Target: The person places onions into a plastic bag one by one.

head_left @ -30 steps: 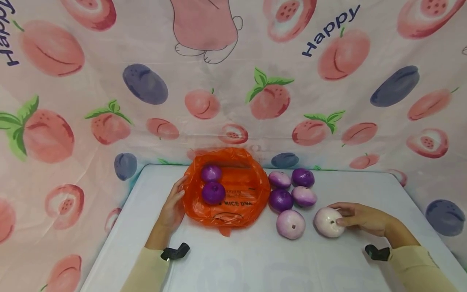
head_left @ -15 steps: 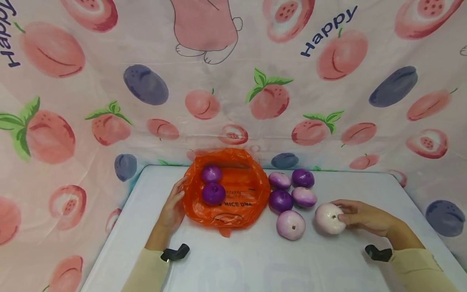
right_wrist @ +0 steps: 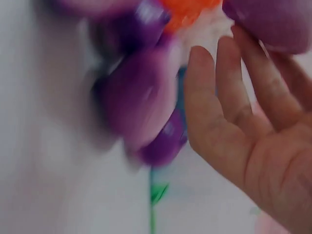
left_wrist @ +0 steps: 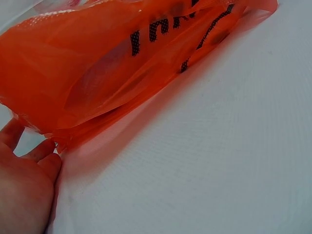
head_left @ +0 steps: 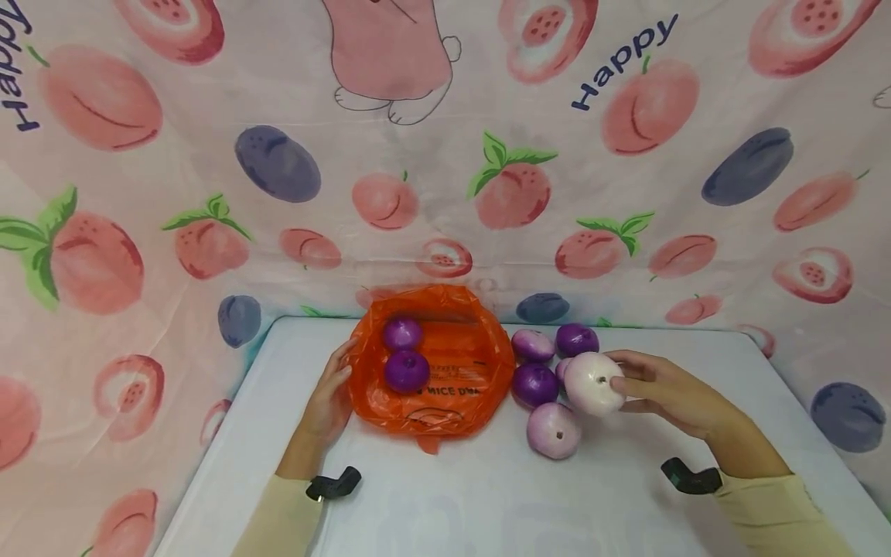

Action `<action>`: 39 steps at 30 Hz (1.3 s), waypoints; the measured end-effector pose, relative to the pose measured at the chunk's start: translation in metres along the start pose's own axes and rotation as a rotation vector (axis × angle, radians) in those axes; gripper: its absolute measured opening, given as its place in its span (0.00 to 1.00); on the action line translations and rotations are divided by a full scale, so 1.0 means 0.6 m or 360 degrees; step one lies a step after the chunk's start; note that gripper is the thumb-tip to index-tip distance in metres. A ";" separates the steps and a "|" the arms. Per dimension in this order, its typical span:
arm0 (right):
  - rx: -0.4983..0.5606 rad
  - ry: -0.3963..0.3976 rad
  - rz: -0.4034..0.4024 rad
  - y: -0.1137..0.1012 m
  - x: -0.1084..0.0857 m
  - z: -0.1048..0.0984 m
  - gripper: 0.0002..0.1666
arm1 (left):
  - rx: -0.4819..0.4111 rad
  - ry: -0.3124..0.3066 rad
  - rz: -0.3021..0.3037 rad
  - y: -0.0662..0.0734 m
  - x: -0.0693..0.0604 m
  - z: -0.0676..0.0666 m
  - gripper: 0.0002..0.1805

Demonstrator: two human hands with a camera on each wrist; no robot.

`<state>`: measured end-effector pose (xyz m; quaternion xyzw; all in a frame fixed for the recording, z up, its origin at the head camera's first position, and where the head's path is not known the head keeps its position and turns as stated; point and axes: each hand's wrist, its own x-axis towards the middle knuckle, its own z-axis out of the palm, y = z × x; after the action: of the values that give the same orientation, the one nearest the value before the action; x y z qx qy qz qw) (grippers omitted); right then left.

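Note:
The right hand (head_left: 668,391) grips a whitish onion (head_left: 594,384), raised above the table and partly covering a pale purple onion behind it. In the right wrist view the hand (right_wrist: 258,126) has the held onion (right_wrist: 278,22) at its fingertips. An open orange plastic bag (head_left: 452,348) stands at centre with two purple onions inside, one (head_left: 407,371) in front of the other (head_left: 403,333). The left hand (head_left: 327,402) touches the bag's left side. In the left wrist view the left hand's (left_wrist: 29,175) fingertips meet the lower edge of the bag (left_wrist: 44,73).
Right of the bag, several onions sit close together: a pink one (head_left: 533,345), dark purple ones (head_left: 534,385) and a pale one (head_left: 553,431) nearest the front. They stand on a white table (head_left: 473,495). Behind it hangs a fruit-print cloth (head_left: 431,155).
The right hand has lifted the whitish onion and carried it left, over the edge of the onion group. The left hand and the bag have stayed in place.

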<state>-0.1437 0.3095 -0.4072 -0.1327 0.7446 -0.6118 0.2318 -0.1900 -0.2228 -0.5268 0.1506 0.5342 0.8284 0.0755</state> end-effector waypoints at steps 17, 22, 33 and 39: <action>0.0175 0.0109 0.0048 -0.077 0.083 0.143 0.37 | 0.0000 0.0002 -0.0007 0.001 0.004 0.004 0.31; 0.0316 0.0076 0.0061 -0.087 0.106 0.175 0.39 | -0.0004 0.0014 -0.0012 0.001 0.002 0.004 0.31; 0.0347 0.0066 0.0110 -0.101 0.144 0.235 0.35 | -0.0019 0.0006 -0.0027 0.001 0.003 0.004 0.31; 0.0479 0.0035 0.0075 -0.107 0.163 0.260 0.33 | -0.0024 0.0022 -0.0024 0.003 0.001 0.004 0.30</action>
<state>-0.1538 0.1161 -0.3852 -0.0722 0.6498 -0.7124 0.2552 -0.1896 -0.2214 -0.5243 0.1402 0.5295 0.8329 0.0790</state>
